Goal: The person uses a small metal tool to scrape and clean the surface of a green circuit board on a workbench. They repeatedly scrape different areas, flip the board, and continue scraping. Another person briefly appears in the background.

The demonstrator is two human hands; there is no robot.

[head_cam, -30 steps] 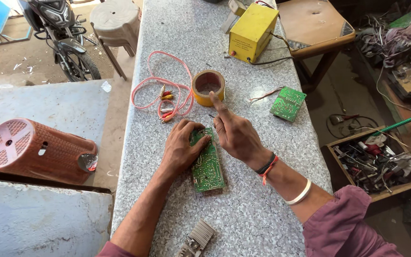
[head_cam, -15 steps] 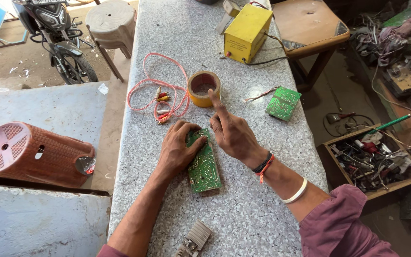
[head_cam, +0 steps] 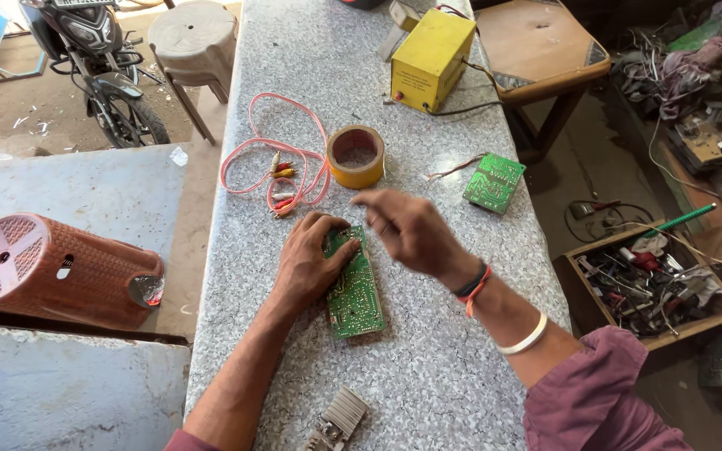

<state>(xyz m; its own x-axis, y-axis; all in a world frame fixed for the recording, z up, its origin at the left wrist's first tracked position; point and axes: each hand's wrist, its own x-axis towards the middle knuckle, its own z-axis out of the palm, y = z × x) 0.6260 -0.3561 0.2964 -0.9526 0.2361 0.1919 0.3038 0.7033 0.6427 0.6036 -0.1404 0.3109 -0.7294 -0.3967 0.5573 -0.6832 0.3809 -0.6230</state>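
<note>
A long green circuit board (head_cam: 356, 288) lies flat on the grey speckled stone table (head_cam: 428, 367). My left hand (head_cam: 311, 260) rests on the board's left edge and holds it down, fingers curled over its upper end. My right hand (head_cam: 407, 230) hovers just above the board's upper right, blurred by motion, fingers loosely bent with nothing visible in them. A roll of yellow-brown tape (head_cam: 357, 155) stands just beyond both hands. A pink cable with coloured plugs (head_cam: 276, 167) lies coiled to the left of the tape.
A smaller green circuit board (head_cam: 495, 181) with wires lies at the right edge. A yellow box (head_cam: 432, 58) sits farther back. A metal heat sink (head_cam: 338, 418) lies near me. A wooden tray of tools (head_cam: 653, 280) is on the floor right; a pink basket (head_cam: 52, 267) lies left.
My right hand has pulled back from the tape roll and now hovers lower over the board. The left hand stays on the board.
</note>
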